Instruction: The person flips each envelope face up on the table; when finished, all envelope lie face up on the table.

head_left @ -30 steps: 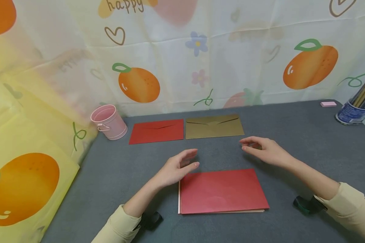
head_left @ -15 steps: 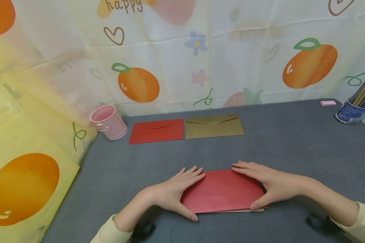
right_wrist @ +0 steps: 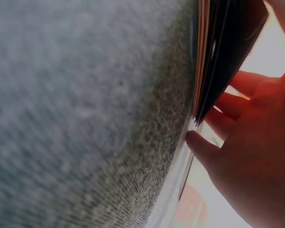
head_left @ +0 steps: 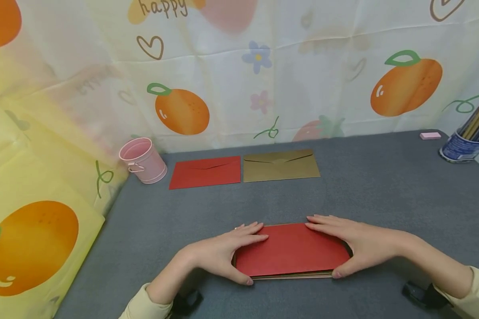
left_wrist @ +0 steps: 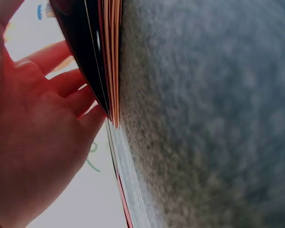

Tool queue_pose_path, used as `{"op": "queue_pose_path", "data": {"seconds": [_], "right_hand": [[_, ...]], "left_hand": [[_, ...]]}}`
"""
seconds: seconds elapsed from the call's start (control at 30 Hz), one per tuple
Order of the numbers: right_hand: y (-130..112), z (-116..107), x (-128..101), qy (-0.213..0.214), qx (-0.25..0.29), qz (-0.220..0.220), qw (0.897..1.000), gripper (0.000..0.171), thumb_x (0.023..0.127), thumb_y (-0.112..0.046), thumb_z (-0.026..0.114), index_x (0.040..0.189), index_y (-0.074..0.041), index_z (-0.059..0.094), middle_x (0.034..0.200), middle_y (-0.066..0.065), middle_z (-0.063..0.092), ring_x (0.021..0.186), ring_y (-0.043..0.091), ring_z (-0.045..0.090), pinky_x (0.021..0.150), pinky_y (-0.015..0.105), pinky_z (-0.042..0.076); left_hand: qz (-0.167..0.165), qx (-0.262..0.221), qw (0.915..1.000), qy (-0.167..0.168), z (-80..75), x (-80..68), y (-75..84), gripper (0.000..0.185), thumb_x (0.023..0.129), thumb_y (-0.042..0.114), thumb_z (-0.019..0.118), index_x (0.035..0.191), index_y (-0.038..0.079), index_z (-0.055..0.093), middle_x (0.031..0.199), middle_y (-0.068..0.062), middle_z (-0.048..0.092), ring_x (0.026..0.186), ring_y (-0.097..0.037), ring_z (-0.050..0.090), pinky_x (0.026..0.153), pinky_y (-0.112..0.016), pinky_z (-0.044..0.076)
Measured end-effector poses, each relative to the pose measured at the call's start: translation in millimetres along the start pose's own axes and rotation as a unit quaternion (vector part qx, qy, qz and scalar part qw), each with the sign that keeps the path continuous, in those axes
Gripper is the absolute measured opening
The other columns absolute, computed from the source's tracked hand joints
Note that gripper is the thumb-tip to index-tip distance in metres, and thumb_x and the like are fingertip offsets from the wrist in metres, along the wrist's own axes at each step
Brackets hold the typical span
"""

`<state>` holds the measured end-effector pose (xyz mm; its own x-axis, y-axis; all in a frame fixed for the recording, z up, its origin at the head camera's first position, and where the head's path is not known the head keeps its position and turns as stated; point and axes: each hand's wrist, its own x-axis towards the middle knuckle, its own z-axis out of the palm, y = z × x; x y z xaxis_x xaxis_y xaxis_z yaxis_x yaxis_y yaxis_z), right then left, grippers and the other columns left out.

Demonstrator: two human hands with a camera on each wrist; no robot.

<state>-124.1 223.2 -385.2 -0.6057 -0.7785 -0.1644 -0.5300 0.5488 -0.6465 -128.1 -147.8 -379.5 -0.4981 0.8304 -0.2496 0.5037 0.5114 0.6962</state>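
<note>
Head view: my left hand (head_left: 225, 252) and right hand (head_left: 369, 243) grip stacked paper (head_left: 293, 248), well off the table's (head_left: 367, 177) back edge. This likely aligns its sheets.

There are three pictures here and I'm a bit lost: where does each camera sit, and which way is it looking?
Head: worn on the person's head, facing forward and down at the red-topped stack on the gray table; left hand, right hand and cream sleeves show.
Left wrist: on that wrist, looking forward low along the table; left palm and fingers show.
Right wrist: mounted likewise, looking forward along the table; right palm and fingers show.
Shared: both wrist views show the stack's layered edges.
</note>
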Motion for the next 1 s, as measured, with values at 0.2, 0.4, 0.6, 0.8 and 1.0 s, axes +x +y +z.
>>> {"op": "queue_pose_path", "data": {"seconds": [0.2,0.4,0.6,0.8,1.0], "right_hand": [[3,-10,1,0.027,-0.006,-0.015,0.999,0.069,0.089,-0.048,0.067,0.149,-0.029,0.041,0.154,0.0,0.036,0.138,0.028,0.037,0.1,0.055,0.04],[9,-17,3,0.088,0.019,-0.059,0.994,0.045,0.094,-0.031,0.066,0.137,-0.026,0.057,0.139,-0.005,0.055,0.129,0.016,0.05,0.098,0.036,0.046],[15,-19,8,0.138,0.051,-0.045,0.988,0.03,0.095,-0.027,0.065,0.125,-0.028,0.066,0.118,-0.011,0.067,0.11,0.009,0.062,0.088,0.029,0.051],[20,-21,15,0.176,0.051,-0.075,0.98,0.021,0.096,-0.017,0.064,0.115,-0.023,0.07,0.103,-0.007,0.071,0.089,0.008,0.066,0.074,0.022,0.051],[23,-22,19,0.186,0.033,-0.045,0.981,0.016,0.094,-0.018,0.067,0.109,-0.018,0.073,0.101,-0.005,0.072,0.085,0.004,0.064,0.068,0.024,0.051]], "left_hand": [[0.036,-0.006,0.9983,0.045,-6.9,-0.9,-5.6,0.064,0.087,0.04,0.069,0.146,0.03,0.045,0.157,0.008,0.029,0.145,-0.011,0.021,0.114,-0.046,0.025],[0.108,-0.03,0.9858,0.125,-13.9,2.9,-13.8,0.043,0.094,0.029,0.063,0.136,0.019,0.058,0.136,0.007,0.056,0.125,-0.01,0.052,0.104,-0.035,0.042],[0.09,-0.084,0.9696,0.211,-16.7,5.9,-19.6,0.028,0.094,0.023,0.066,0.122,0.017,0.069,0.114,0.006,0.069,0.102,-0.009,0.065,0.087,-0.031,0.053],[0.065,-0.085,0.9647,0.241,-18.5,6.4,-25.9,0.021,0.093,0.021,0.068,0.114,0.021,0.072,0.104,0.002,0.072,0.091,-0.009,0.067,0.08,-0.029,0.054],[0.025,-0.016,0.9673,0.252,-20.2,5.6,-31.4,0.013,0.09,0.014,0.07,0.102,0.016,0.075,0.09,0.006,0.072,0.078,-0.006,0.062,0.071,-0.025,0.052]]}}
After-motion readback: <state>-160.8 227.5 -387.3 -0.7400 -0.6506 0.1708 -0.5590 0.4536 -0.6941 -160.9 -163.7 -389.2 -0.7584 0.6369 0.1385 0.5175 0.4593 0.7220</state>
